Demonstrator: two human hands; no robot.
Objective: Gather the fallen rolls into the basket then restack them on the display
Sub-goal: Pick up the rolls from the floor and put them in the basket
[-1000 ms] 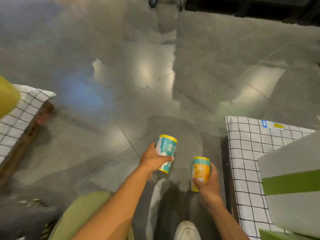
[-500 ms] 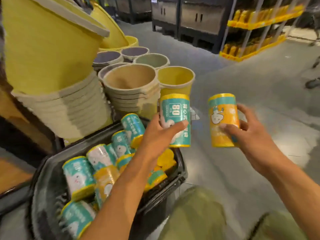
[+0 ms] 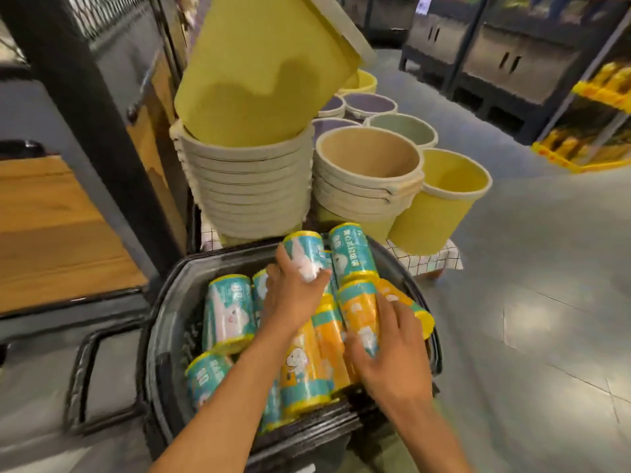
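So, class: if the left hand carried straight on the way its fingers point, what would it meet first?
The left hand, holding a teal roll, points up-frame; probably the black basket's far rim first, then the stacked beige buckets. Depth is unclear.

The basket (image 3: 164,322) holds about 5 teal rolls (image 3: 229,312) and 4 orange rolls (image 3: 358,312).

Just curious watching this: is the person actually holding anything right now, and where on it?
Yes. The left hand grips a teal roll around its middle; the right hand wraps an orange roll along its side, both over the basket.
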